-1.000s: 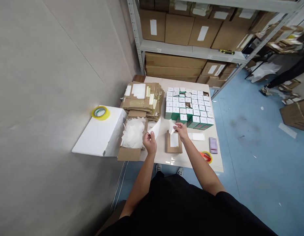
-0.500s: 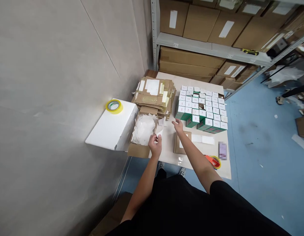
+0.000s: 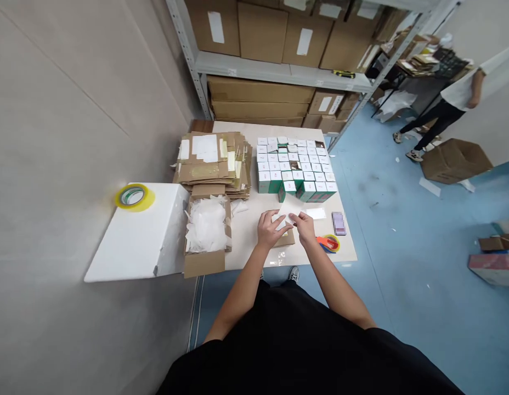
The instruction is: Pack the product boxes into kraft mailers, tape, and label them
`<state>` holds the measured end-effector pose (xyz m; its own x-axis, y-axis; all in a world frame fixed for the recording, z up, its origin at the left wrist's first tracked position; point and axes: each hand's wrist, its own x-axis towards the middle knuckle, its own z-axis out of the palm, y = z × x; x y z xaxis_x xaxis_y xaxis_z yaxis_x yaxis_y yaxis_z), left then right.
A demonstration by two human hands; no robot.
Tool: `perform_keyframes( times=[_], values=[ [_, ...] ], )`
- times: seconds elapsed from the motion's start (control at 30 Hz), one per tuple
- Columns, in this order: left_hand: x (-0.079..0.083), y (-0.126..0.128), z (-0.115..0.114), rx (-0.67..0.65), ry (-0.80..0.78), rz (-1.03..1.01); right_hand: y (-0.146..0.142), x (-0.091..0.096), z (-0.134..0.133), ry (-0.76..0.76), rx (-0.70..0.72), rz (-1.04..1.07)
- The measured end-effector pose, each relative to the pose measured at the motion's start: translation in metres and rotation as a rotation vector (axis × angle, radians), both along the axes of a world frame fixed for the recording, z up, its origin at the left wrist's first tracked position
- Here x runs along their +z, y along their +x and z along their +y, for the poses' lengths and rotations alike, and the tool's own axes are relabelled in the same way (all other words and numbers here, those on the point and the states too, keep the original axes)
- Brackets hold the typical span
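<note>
A white paper slip (image 3: 290, 205) is held up between my two hands, above the front part of the table. My left hand (image 3: 269, 229) pinches its left side, fingers curled in. At its lower right edge, my right hand (image 3: 305, 227) grips it between thumb and fingers. Under the hands is a small cardboard box (image 3: 288, 240), mostly hidden by them and the slip. Another white slip (image 3: 316, 213) lies flat on the table just past my right hand. Whether the held slip is printed cannot be made out.
Rows of white-topped green boxes (image 3: 295, 164) stand behind my hands. Leftward are flattened cardboard (image 3: 205, 164), a carton of white scraps (image 3: 205, 264) and a tape roll (image 3: 133, 197) on a white block (image 3: 131, 241). An orange tape dispenser (image 3: 325, 243) lies right; a person (image 3: 456, 93) stands far off.
My right hand has come back from reaching forward and now grips the slip that my left hand held alone. Both hands are together over the small box. The view has swung right.
</note>
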<state>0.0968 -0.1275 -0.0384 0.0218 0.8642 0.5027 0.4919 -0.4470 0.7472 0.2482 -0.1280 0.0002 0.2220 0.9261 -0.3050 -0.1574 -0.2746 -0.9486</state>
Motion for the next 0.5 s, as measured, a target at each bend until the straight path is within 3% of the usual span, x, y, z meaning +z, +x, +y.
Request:
perform_keyframes(
  times=[0.07,0.17,0.27,0.37,0.5],
  values=[
    [-0.003,0.008,0.001,0.018,-0.104,-0.114,0.016,-0.005,-0.001,-0.006,-0.034,0.004],
    [-0.009,0.016,0.004,0.064,-0.366,-0.395,0.034,-0.018,-0.001,-0.057,0.030,-0.020],
    [-0.017,0.021,0.006,-0.047,-0.549,-0.575,0.043,-0.035,0.000,-0.107,0.100,-0.070],
    [-0.027,0.025,0.005,-0.020,-0.598,-0.613,0.046,-0.056,0.003,-0.113,0.139,-0.132],
    [-0.050,0.032,-0.002,0.166,-0.612,-0.562,0.046,-0.083,0.011,-0.101,0.164,-0.196]
  ],
)
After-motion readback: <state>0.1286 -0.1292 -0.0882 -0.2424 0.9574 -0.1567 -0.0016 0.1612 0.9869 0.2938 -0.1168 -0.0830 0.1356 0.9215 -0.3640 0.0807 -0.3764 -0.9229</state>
